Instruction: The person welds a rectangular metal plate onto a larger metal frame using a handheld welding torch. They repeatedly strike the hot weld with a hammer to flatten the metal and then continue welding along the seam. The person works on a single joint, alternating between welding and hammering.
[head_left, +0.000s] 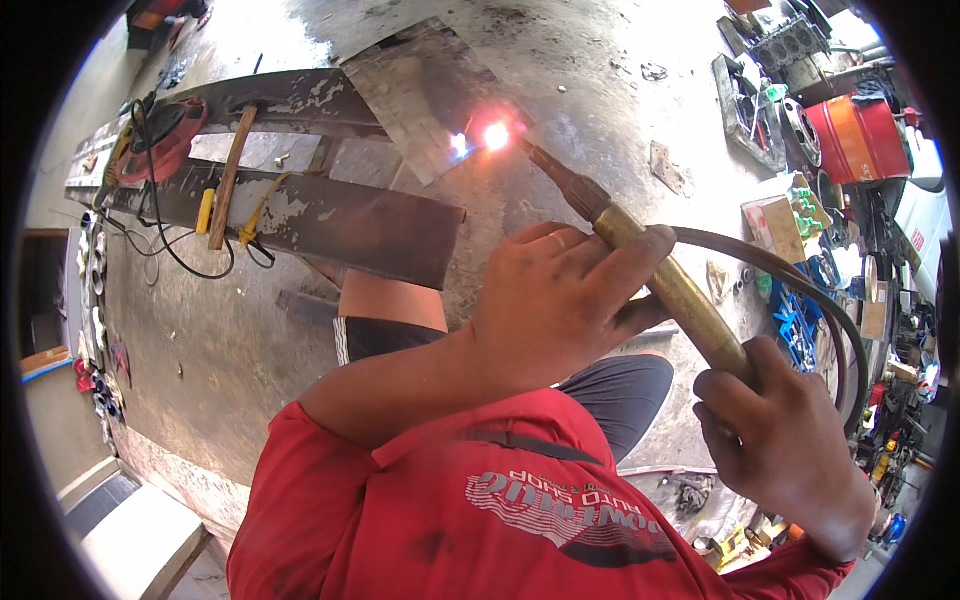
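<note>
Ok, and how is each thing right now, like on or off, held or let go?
Torch: lit, glowing brightly at the tip.
Left hand: gripping the torch's front part.
Right hand: gripping its back end.
Metal sheet: flat, stained.
Hose: curved.
Near beam: paint flaking.
Corded tool: not held; can't tell on or off.

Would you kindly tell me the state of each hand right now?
Left hand: closed on the torch, toward its nozzle end.
Right hand: closed around the torch's rear end.
</note>
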